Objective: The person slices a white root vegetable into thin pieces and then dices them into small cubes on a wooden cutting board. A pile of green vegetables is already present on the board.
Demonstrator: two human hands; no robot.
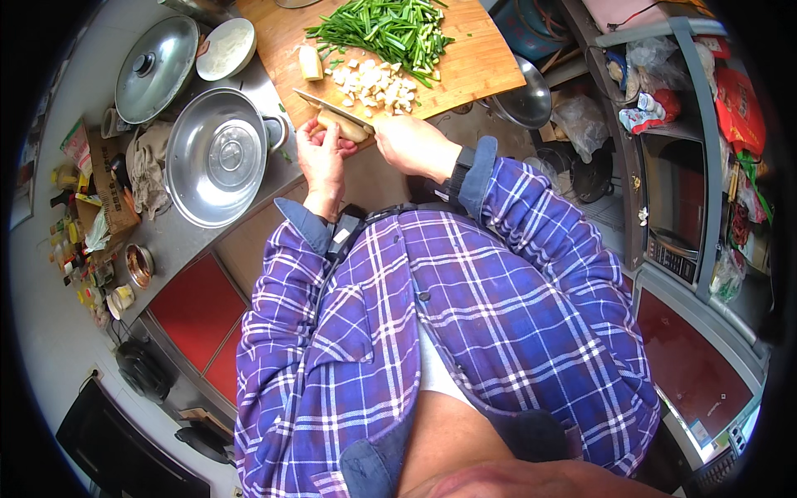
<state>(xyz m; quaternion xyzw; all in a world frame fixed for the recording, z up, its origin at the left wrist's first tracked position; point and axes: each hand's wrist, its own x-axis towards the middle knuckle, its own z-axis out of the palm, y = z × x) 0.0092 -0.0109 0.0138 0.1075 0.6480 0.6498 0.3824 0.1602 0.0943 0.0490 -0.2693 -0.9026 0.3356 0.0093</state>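
Observation:
My left hand (322, 163) holds a pale, peeled vegetable piece (344, 126) at the near edge of a wooden cutting board (479, 53). My right hand (411, 146) grips a kitchen knife (332, 107), its handle hidden in the fist. The blade lies right along the far side of the held piece; whether it has cut in, I cannot tell. Beyond the blade sits a heap of pale diced vegetable (373, 86). A larger uncut pale chunk (310, 63) stands to its left. Chopped green stalks (392, 31) are piled farther back on the board.
Left of the board, a wide metal basin (215, 187) rests on the steel counter (180, 239). Behind it are a pan lid (155, 68) and a white bowl (227, 50). A metal pan (526, 93) sits below the board's right edge. Cluttered shelves (675, 124) rise at right.

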